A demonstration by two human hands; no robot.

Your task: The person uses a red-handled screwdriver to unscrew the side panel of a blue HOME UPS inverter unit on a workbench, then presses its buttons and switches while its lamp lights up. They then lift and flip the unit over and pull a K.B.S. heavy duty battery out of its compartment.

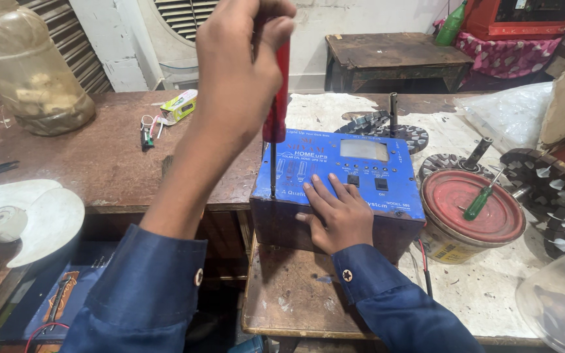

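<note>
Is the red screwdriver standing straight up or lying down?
Standing up: the left hand holds the red screwdriver upright, tip down on the blue box. The right hand rests flat on it.

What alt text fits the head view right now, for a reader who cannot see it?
The left hand holds a red-handled screwdriver upright, tip on a blue metal box, while the right hand presses flat on its face. A green screwdriver lies on a red-lidded can beside it.

Single head view, looking down, close over workbench (pixel 99 157).
</note>
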